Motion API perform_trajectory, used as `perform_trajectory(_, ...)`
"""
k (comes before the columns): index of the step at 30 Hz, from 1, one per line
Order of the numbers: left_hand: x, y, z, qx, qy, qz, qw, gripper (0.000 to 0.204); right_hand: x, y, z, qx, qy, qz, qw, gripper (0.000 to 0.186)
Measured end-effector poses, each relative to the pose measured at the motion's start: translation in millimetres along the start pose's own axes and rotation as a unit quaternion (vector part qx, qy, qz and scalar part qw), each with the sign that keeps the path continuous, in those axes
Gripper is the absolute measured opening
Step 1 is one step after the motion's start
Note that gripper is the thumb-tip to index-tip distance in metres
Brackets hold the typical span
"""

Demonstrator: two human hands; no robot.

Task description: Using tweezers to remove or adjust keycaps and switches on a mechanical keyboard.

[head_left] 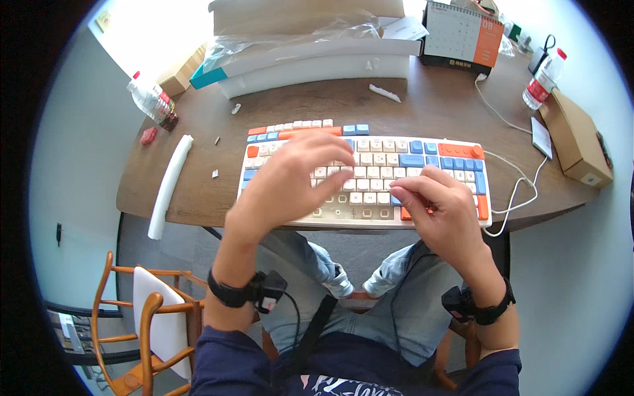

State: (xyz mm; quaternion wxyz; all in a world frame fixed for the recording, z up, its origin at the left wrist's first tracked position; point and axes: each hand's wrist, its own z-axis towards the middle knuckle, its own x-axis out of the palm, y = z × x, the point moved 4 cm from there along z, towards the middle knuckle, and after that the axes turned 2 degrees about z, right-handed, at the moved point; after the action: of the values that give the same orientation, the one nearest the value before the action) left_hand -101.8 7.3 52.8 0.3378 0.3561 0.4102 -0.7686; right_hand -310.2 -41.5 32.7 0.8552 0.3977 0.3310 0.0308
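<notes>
Over the keyboard, the left hand is loosely open; the right hand bends, its grip I can't tell.

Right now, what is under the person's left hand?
Part of the keyboard: cream keycaps show beside the left hand, with spots without keycaps to its lower right. Whatever lies directly beneath the hand is covered.

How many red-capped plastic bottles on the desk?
2: the left bottle, beyond the white tube; the right bottle, beside the cardboard box. The desk calendar could hide more.
</notes>
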Motion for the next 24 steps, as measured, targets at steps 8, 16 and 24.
perform_trajectory(8,30,11,-37,0.001,-0.043,-0.019,0.999,0.026,13,-5,8,0.017,0.098,-0.026,0.995,0.014)
perform_trajectory(16,36,11,-37,0.014,-0.092,-0.031,0.995,0.029,25,12,30,-0.036,0.147,-0.129,0.98,0.013)
perform_trajectory(24,38,15,-44,0.016,-0.109,-0.039,0.993,0.03,38,19,41,-0.013,0.198,-0.154,0.968,0.014)
